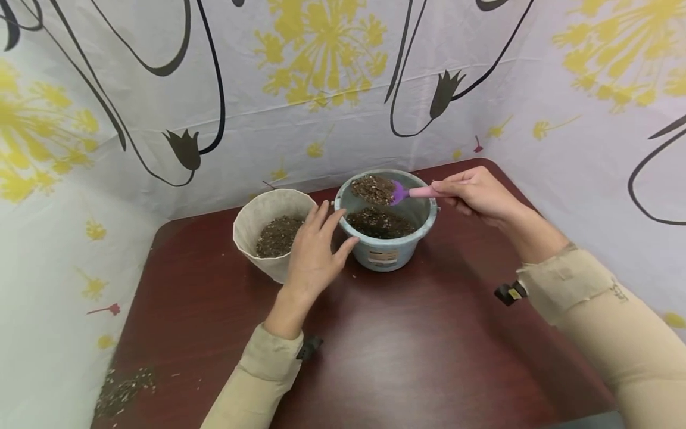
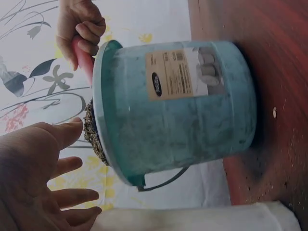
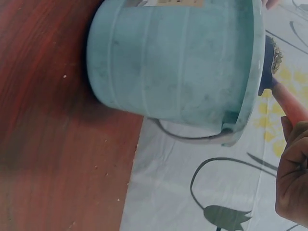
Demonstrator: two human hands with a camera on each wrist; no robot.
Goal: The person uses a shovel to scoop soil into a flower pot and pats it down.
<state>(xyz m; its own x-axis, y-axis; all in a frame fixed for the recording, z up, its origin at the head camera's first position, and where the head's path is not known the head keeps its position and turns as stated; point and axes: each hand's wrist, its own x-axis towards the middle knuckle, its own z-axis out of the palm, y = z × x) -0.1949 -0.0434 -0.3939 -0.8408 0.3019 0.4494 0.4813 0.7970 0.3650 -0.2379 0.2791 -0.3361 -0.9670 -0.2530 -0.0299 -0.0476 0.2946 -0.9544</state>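
My right hand (image 1: 479, 193) grips the pink handle of a small garden trowel (image 1: 423, 191). Its purple blade carries a heap of dark potting soil (image 1: 373, 189) above the mouth of a blue bucket (image 1: 383, 255), which has more soil (image 1: 380, 223) inside. My left hand (image 1: 316, 253), fingers spread, is between the bucket and a white ridged pot (image 1: 249, 229), overlapping the pot's rim in the head view. That pot also contains soil (image 1: 278, 237). In the left wrist view a paper label (image 2: 168, 74) shows on the bucket's side.
Both containers stand toward the back of a dark red table (image 1: 407, 333). Spilled soil (image 1: 123, 390) lies at the table's front left corner. Patterned sheeting (image 1: 343, 131) hangs behind and along the sides. A grey edge (image 1: 589, 420) shows at bottom right.
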